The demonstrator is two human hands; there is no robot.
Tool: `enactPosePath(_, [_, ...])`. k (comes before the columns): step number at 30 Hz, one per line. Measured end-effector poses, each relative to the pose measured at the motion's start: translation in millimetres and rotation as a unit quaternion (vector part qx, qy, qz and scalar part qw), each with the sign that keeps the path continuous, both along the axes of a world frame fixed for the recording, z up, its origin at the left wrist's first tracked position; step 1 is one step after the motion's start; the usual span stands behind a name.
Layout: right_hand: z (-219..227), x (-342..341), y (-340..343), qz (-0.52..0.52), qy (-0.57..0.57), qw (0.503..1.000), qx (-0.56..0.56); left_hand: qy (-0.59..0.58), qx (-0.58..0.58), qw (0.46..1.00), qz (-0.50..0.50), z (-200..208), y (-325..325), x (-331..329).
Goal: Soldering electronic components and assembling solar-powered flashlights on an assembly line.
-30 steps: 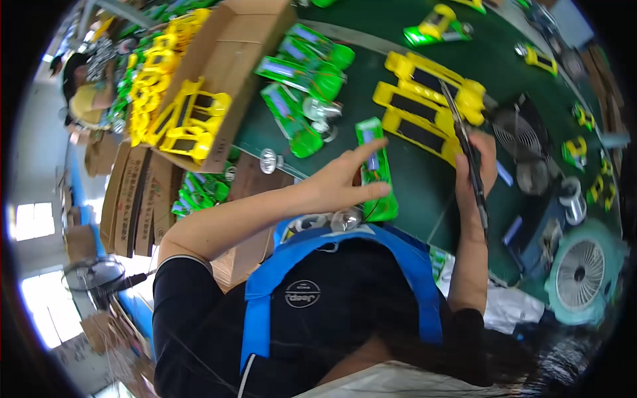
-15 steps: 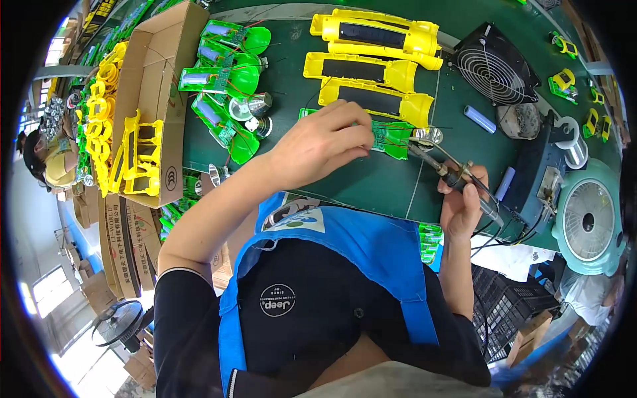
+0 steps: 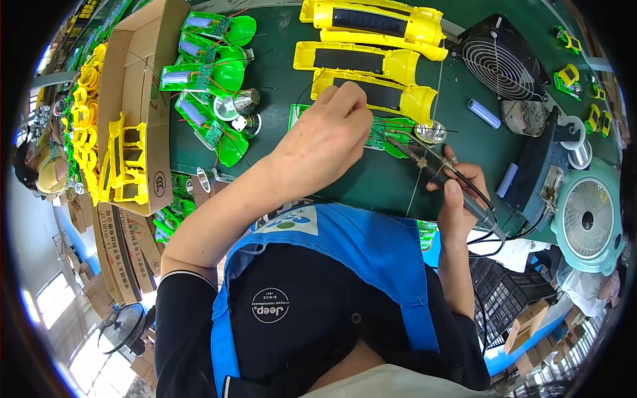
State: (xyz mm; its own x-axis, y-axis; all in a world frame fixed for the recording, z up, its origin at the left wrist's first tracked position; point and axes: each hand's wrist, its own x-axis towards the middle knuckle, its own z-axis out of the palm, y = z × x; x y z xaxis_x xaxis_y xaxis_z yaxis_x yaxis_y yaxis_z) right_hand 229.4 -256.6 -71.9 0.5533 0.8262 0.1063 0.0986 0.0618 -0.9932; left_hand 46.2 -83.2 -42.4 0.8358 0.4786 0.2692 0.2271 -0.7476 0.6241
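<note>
My right hand [image 3: 461, 199] is closed round the grip of a soldering iron [image 3: 441, 178]. Its tip points left, at or just above a green circuit board [image 3: 379, 132] in a green plastic housing [image 3: 397, 150]. Over the left part of that housing, my left hand [image 3: 325, 136] has its fingers pinched together and bent down. Whatever they hold is hidden beneath them. Red and dark thin wires run from the board toward a silvery reflector cup [image 3: 431, 132] at its right end.
Yellow casing halves [image 3: 371, 61] lie beyond my hands. At left are several green housings with batteries [image 3: 176, 77] and a cardboard box [image 3: 142, 73] with yellow frames. A black fan [image 3: 494, 60], loose battery [image 3: 484, 113], soldering station [image 3: 531, 169] and teal fan [image 3: 587, 215] stand right.
The soldering iron's tip has shifted left, from beside the reflector cup to the circuit board. My left hand stays over the housing, fingers still pinched. The whole view has shifted slightly.
</note>
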Motion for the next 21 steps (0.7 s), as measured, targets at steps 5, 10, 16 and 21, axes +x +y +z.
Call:
enactPosePath(5, [1, -1, -1, 0.025, -0.028, 0.999, -0.01, 0.059, 0.027, 0.998, 0.014, 5, -4, 6])
enactPosePath(10, [4, -1, 1, 0.03, -0.039, 0.998, -0.025, 0.072, 0.049, 0.996, 0.01, 6, -4, 8])
enactPosePath(16, [3, -1, 1, 0.035, -0.059, 0.997, -0.029, 0.075, 0.056, 0.996, 0.002, 7, -3, 9])
enactPosePath(21, [5, 0, 0, 0.045, -0.067, 0.996, -0.033, 0.092, 0.066, 0.994, 0.009, 8, -3, 13])
